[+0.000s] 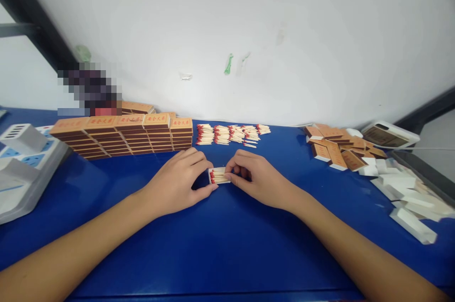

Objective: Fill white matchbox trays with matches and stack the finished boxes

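A small white matchbox tray lies on the blue table in front of me, with red-tipped matches in it, heads to the left. My left hand grips the tray's left end between thumb and forefinger. Over the tray's right end, my right hand pinches thumb and forefinger together at the tails of the matches; its other fingers are curled in. Just behind the tray, loose matches lie in several small bundles, red heads mostly to the left.
Stacked matchboxes form a wall at the back left. Loose matchbox sleeves and white trays are heaped on the right, near a phone-like device. A power strip sits far left. A white wall rises behind the blue table.
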